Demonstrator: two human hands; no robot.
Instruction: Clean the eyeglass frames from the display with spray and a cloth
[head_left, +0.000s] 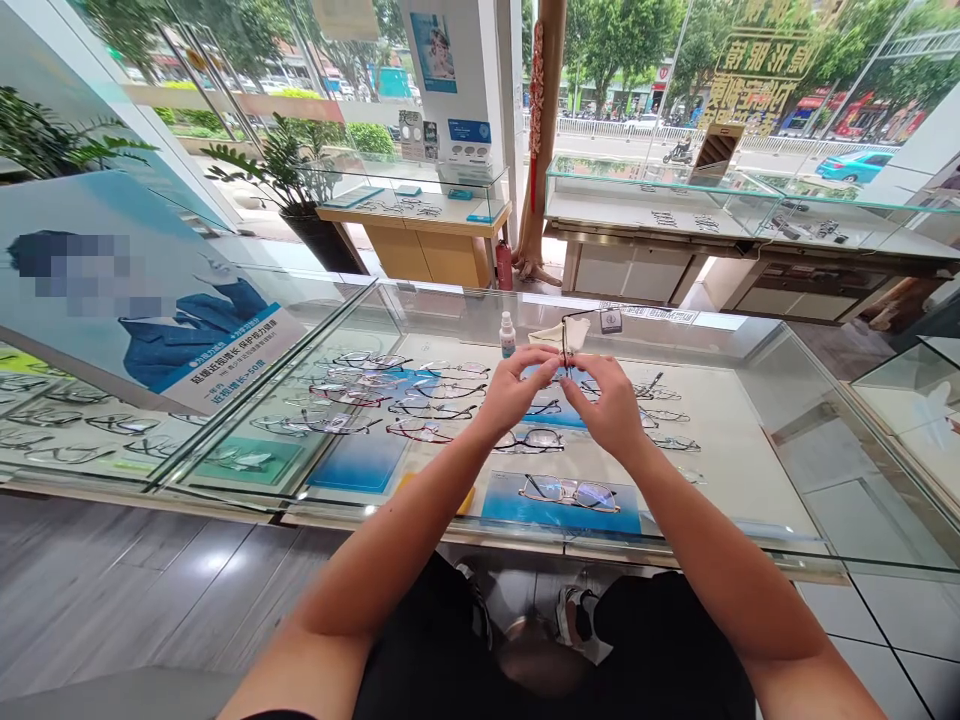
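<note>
Dark eyeglasses, in both hands, above glass counter

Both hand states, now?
Left hand: closed, pinching what looks like dark glasses.
Right hand: closed, pinching the same piece.

The left hand and right hand partly hid a thin dark item — its details too small to tell.
</note>
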